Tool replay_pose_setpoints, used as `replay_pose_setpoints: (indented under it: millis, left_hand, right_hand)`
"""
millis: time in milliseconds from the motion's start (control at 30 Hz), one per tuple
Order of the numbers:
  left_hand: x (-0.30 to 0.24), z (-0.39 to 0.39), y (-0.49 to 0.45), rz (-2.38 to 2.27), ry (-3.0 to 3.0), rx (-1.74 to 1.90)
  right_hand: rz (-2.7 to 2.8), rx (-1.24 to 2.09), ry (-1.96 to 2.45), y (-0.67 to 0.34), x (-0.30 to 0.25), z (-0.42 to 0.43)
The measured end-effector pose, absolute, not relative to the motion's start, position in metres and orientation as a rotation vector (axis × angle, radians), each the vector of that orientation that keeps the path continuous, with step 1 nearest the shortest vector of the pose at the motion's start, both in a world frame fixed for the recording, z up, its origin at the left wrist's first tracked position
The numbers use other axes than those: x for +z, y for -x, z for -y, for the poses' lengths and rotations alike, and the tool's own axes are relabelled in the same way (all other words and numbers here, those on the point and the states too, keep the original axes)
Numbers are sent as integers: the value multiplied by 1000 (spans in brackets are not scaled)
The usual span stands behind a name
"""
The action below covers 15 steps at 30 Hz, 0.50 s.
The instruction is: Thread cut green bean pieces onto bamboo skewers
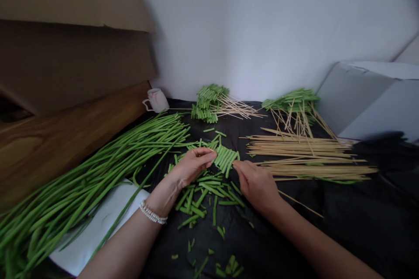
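A row of cut green bean pieces sits side by side on a thin wooden skewer, held up over the loose pieces. My left hand is closed, thumb and fingers pinched at the left end of this row. At its right end, my right hand is closed around the skewer, which comes out below the palm towards the lower right. Just what the left fingertips pinch is partly hidden. Beneath both hands, loose cut bean pieces are scattered on a black sheet.
Long uncut beans lie at left, partly over a white board. Bare skewers lie at right. Filled skewers and more filled skewers are stacked behind. A mug, cardboard box and white box stand around.
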<state>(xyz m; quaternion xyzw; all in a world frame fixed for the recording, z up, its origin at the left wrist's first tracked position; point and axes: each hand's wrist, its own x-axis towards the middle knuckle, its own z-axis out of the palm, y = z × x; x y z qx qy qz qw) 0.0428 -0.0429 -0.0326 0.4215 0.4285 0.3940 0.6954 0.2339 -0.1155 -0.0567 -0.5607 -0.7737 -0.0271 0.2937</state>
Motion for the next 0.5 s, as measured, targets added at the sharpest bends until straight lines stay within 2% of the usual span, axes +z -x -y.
replay_pose_setpoints:
  millis: [100, 300, 500]
  left_hand:
    - [-25, 35, -30, -1011, -1118, 901]
    - [-15, 13, 7, -1407, -1575, 1152]
    - [-25, 12, 21, -1727, -2056, 720]
  right_hand:
    - [2017, -79, 1503, -237, -56, 114]
    - [1961, -77, 1503, -241, -56, 114]
    - [1976, -82, 1497, -239, -58, 114]
